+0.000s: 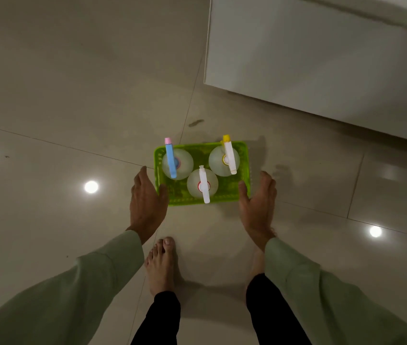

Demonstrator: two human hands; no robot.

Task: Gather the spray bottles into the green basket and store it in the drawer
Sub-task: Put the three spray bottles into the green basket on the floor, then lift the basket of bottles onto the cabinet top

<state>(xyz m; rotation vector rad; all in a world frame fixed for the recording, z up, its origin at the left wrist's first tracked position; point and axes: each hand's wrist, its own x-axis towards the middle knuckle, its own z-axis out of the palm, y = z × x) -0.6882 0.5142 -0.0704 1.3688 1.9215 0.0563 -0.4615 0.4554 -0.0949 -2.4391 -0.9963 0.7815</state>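
A bright green basket (243, 151) is low over the tiled floor in front of my bare feet. Three clear spray bottles stand upright inside it: one with a blue and pink head (171, 159) at the left, one with a white and yellow head (228, 156) at the right, and one with a white head (203, 185) at the near middle. My left hand (146, 202) is against the basket's left wall, thumb over the rim. My right hand (257, 202) is against the right wall in the same way. I cannot tell whether the basket touches the floor.
A white cabinet front (309, 58) fills the upper right, its lower edge just beyond the basket. Glossy beige floor tiles (73, 95) spread to the left and far side, with ceiling-light reflections. My feet (161, 265) are right behind the basket.
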